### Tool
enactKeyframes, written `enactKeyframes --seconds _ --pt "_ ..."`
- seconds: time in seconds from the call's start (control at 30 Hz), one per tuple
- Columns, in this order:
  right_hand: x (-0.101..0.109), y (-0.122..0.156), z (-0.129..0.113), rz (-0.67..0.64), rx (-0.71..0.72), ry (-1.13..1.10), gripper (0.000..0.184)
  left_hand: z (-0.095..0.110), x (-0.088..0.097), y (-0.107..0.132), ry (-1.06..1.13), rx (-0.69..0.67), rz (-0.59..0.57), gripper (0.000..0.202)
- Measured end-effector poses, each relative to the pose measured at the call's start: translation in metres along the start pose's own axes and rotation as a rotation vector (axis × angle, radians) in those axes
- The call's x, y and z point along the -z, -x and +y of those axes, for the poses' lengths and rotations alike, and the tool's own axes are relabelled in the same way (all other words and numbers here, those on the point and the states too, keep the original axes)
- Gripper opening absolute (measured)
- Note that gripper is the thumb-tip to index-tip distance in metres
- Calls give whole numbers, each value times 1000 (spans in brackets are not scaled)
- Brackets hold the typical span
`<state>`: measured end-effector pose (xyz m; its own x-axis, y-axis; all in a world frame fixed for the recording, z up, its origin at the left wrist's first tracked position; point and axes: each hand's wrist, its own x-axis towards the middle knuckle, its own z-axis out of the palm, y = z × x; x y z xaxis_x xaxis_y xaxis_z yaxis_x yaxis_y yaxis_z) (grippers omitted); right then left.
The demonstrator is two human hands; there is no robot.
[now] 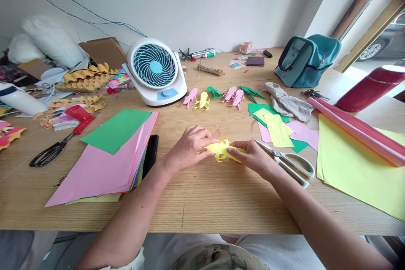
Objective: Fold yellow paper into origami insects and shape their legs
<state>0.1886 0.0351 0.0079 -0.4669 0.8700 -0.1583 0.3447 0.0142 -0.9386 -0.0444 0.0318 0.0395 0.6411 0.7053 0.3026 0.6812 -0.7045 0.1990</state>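
A partly folded yellow paper figure (222, 149) lies on the wooden table (202, 202) between my hands. My left hand (191, 147) pinches its left end with fingers closed. From the other side my right hand (253, 157) grips its right end, fingers pressed on the paper. Beyond them stands a row of finished folded figures, pink (190, 97), yellow (202, 100) and green (215, 92).
White-handled scissors (289, 162) lie just right of my right hand. A stack of coloured sheets (107, 156) over a black phone (150, 154) sits left. A small fan (155, 71), black scissors (47, 154), teal bag (305, 61), red bottle (370, 88) and large yellow sheet (357, 164) surround.
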Motion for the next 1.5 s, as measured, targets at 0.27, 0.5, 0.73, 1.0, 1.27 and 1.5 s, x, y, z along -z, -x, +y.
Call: enactKeyframes --seconds 0.27,0.5,0.73,1.0,1.27,1.5 --pt "5 1 0 -12 -5 5 37 -3 1 0 0 8 7 32" --pt "3 0 2 -17 -13 -3 41 -5 1 0 17 14 10 28" --pt "0 -1 2 -26 -25 -41 43 -1 -2 -1 24 -1 5 28" --pt "-3 -1 1 -10 -9 -36 44 2 -6 -3 22 -36 41 27" --pt "-4 0 1 -14 12 -35 41 3 -6 -3 64 -16 29 25" --pt "-5 -1 1 8 4 -27 39 2 -8 -3 96 -12 21 25"
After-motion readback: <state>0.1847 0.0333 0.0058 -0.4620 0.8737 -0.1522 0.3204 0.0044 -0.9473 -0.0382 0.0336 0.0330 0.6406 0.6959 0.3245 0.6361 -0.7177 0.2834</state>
